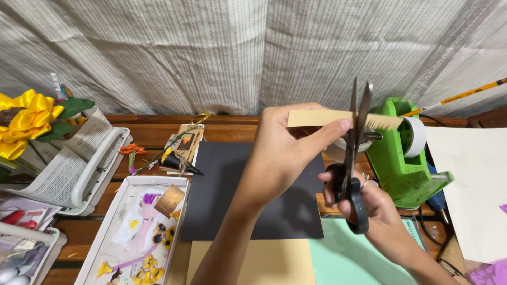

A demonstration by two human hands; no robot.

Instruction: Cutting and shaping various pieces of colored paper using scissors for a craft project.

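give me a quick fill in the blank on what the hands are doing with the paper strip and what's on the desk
1. The right hand holds a pair of black-handled ____ upright.
2. The left hand pinches a tan paper strip whose right end is already cut into a ____.
3. Behind the right hand stands a tape dispenser coloured ____.
4. At the far left of the desk sits a big fabric flower with ____ petals.

Missing words: scissors; fringe; green; yellow
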